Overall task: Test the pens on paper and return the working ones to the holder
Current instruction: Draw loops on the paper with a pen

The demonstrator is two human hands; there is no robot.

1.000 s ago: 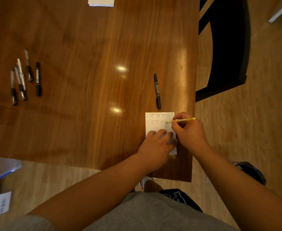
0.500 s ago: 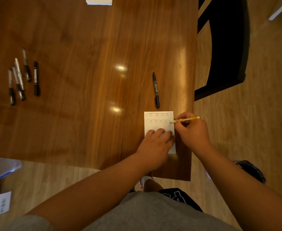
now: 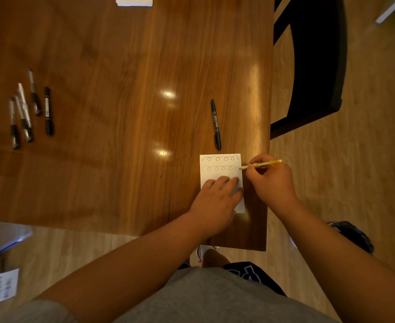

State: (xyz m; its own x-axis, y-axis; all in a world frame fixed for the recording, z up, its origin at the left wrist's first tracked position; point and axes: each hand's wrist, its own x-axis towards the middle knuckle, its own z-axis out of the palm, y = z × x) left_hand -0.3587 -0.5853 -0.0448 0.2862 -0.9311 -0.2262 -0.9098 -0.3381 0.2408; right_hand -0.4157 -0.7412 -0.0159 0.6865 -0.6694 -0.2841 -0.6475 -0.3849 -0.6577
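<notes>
A small white paper point(image 3: 220, 173) lies near the table's right front corner with two rows of looped scribbles on it. My left hand point(image 3: 217, 203) presses flat on the paper's lower half. My right hand point(image 3: 270, 180) grips a yellow pen point(image 3: 261, 164) whose tip touches the right end of the second scribble row at the paper's edge. A black pen point(image 3: 216, 124) lies capped on the table just beyond the paper. Several black and silver pens point(image 3: 28, 110) lie in a loose group at the far left. No holder is in view.
The wooden table point(image 3: 126, 89) ends close to the paper on the right and at the front. A black chair point(image 3: 317, 61) stands beyond the right edge. A white block point(image 3: 134, 0) sits at the far edge. Papers and a blue folder point(image 3: 3, 238) lie on the floor at lower left.
The yellow pen's tip has travelled rightwards along the second row, which now reaches the paper's right edge. My left hand has stayed on the paper.
</notes>
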